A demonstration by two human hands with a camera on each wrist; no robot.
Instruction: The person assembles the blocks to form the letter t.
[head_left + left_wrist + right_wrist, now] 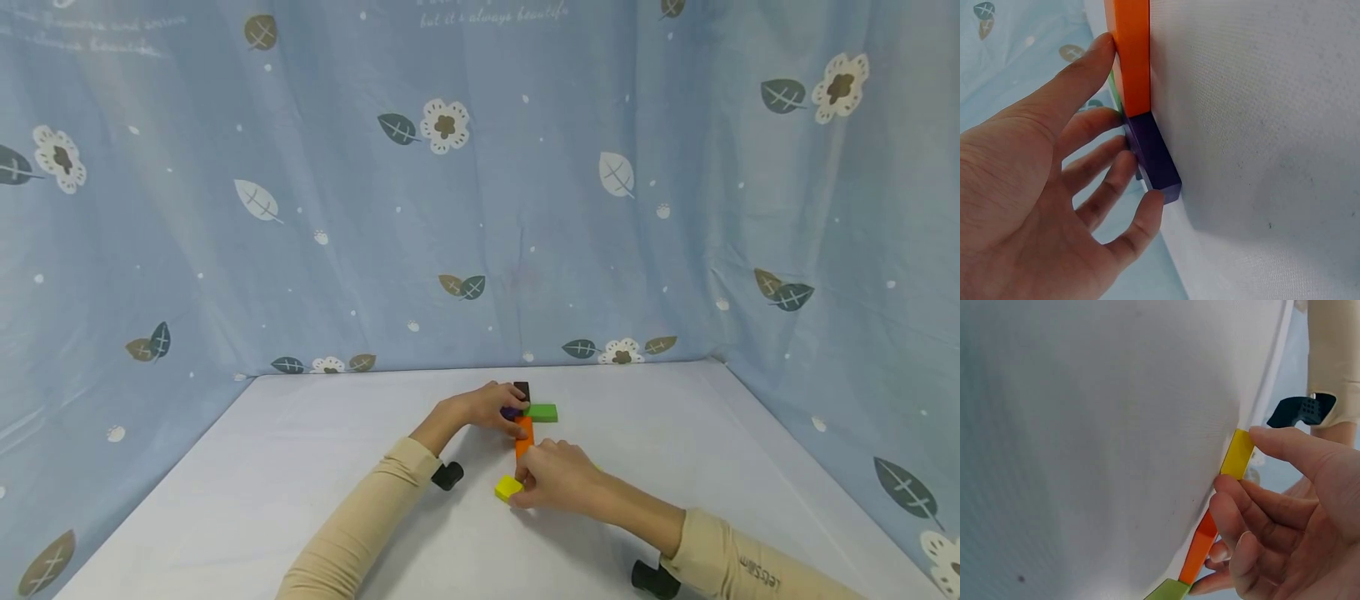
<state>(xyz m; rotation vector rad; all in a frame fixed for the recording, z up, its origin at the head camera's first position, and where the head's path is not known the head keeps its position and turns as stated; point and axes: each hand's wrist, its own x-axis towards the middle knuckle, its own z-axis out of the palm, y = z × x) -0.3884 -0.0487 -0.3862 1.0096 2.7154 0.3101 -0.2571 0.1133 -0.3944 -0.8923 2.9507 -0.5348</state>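
My left hand [491, 408] lies over a row of coloured blocks. Its thumb touches the side of an orange block [1132, 59], and its loosely spread fingers touch a purple block [1152, 150] that meets the orange one's end. A green block [543, 413] lies crosswise on the other side, with a dark block [522, 389] beyond. Nearer the front, my right hand [558, 477] pinches a small yellow block [1237, 454] between thumb and index finger. The yellow block is close to the orange block's near end; my right fingers partly hide the space between them.
All of this lies on a white-covered table [300, 467]. A blue curtain [480, 208] printed with leaves and flowers hangs behind and at both sides. Black wrist devices sit at the left cuff [416, 458] and right cuff [693, 542].
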